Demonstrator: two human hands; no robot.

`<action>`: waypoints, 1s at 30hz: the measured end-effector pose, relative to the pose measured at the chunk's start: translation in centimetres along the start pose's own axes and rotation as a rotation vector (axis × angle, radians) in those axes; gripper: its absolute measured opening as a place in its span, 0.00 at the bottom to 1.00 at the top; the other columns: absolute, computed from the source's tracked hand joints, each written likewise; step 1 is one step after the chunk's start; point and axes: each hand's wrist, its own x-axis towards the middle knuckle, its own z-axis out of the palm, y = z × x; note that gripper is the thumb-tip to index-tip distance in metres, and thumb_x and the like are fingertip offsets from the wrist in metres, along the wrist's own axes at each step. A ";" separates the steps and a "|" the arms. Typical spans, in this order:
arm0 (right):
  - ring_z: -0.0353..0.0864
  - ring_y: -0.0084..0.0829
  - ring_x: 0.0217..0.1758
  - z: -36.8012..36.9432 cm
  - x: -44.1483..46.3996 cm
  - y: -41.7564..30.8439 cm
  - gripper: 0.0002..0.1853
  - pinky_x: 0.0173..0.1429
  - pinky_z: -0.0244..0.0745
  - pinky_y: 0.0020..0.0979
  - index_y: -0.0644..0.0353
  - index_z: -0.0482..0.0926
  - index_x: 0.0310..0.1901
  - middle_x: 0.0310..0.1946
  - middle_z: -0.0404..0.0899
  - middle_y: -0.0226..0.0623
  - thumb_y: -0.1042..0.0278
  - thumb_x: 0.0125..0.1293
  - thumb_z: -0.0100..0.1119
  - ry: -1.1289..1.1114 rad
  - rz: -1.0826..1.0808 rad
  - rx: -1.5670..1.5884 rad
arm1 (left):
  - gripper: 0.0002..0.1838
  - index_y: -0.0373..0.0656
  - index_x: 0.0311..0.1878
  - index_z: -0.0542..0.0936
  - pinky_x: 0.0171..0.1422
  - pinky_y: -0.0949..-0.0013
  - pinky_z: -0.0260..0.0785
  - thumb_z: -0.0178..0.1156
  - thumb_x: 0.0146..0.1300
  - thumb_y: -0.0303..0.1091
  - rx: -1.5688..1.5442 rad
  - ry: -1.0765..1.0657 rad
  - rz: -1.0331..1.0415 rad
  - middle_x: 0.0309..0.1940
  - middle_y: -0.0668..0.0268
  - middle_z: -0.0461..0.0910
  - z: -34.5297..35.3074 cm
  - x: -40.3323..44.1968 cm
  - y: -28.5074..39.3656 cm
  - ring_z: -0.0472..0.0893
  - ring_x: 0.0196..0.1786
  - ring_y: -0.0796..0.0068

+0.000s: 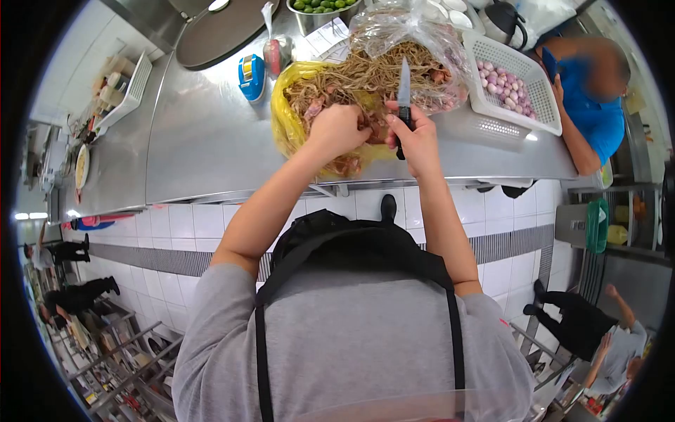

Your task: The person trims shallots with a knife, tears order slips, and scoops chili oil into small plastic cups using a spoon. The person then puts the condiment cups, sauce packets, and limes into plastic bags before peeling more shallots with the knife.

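My right hand [418, 141] is wrapped around the black handle of a small knife [403, 88], whose blade points up and away from me. Just to its left, my left hand [339, 131] is over the yellow plastic bag [281, 126], fingers curled in; what they grip is hidden. Long stringy brown roots with some pinkish pieces [309, 91] fill the bag's mouth. More of these brown stringy roots [401, 63] lie beyond, partly under a clear plastic bag [394, 27].
A white basket [552, 125] of small purple shallots [503, 88] stands right. A blue tape dispenser [251, 77], a round dark tray [221, 39] and a bowl of limes [320, 7] are on the steel counter [204, 141]. A person in blue [598, 112] leans at the right end.
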 end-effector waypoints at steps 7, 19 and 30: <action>0.65 0.15 0.18 -2.2 1.6 -0.1 0.12 0.23 0.61 0.17 0.62 0.74 0.44 0.20 0.69 0.25 0.65 0.64 0.50 0.033 0.040 0.166 | 0.18 0.37 0.28 0.80 0.39 0.60 0.73 0.64 0.41 0.45 0.169 -0.128 -0.085 0.27 0.53 0.79 2.5 1.6 2.5 0.80 0.33 0.56; 0.65 0.18 0.16 -1.7 1.4 0.3 0.21 0.20 0.59 0.20 0.63 0.68 0.56 0.18 0.71 0.32 0.59 0.67 0.43 -0.403 0.278 0.029 | 0.20 0.37 0.49 0.74 0.43 0.75 0.71 0.56 0.48 0.25 -0.939 0.074 -0.264 0.34 0.62 0.79 -2.3 -2.9 0.4 0.78 0.39 0.79; 0.61 0.17 0.13 0.4 2.5 0.0 0.25 0.15 0.56 0.18 0.53 0.57 0.64 0.17 0.68 0.29 0.62 0.66 0.47 -0.584 0.350 0.169 | 0.17 0.34 0.49 0.72 0.39 0.81 0.69 0.61 0.54 0.24 -1.454 0.368 -0.320 0.38 0.69 0.77 -0.6 -3.0 0.0 0.74 0.35 0.86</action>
